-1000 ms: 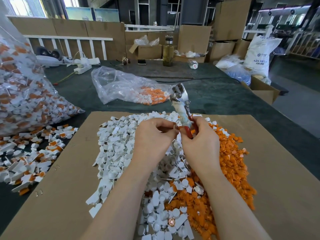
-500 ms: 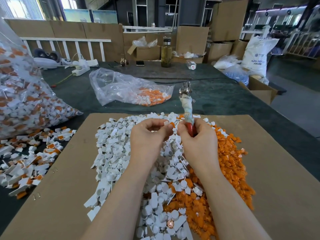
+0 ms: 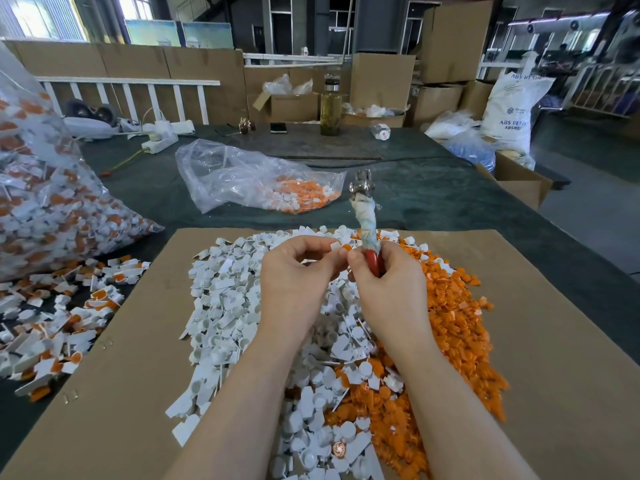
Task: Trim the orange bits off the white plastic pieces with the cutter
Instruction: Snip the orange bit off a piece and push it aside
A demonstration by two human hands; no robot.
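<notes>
My left hand (image 3: 294, 271) pinches a small white plastic piece (image 3: 335, 246) with an orange bit at its tip. Right beside it, my right hand (image 3: 384, 282) grips the cutter (image 3: 363, 209) by its red handle; the cloth-wrapped shaft and metal head point up and away. The two hands touch at the fingertips above a cardboard sheet (image 3: 519, 341). Under them lie a heap of white pieces (image 3: 228, 306) on the left and a heap of orange bits (image 3: 457, 323) on the right.
A large clear bag of untrimmed pieces (image 3: 45, 209) sits at the left, with loose untrimmed pieces (image 3: 52, 323) spilled below it. A smaller plastic bag (image 3: 249, 178) lies behind the cardboard. A glass bottle (image 3: 330, 109), power strip (image 3: 159, 142) and cartons stand at the table's far side.
The cutter has swung from leaning left to nearly upright, and both hands have lifted slightly. The left hand's fingertips now show a white piece with orange at its tip.
</notes>
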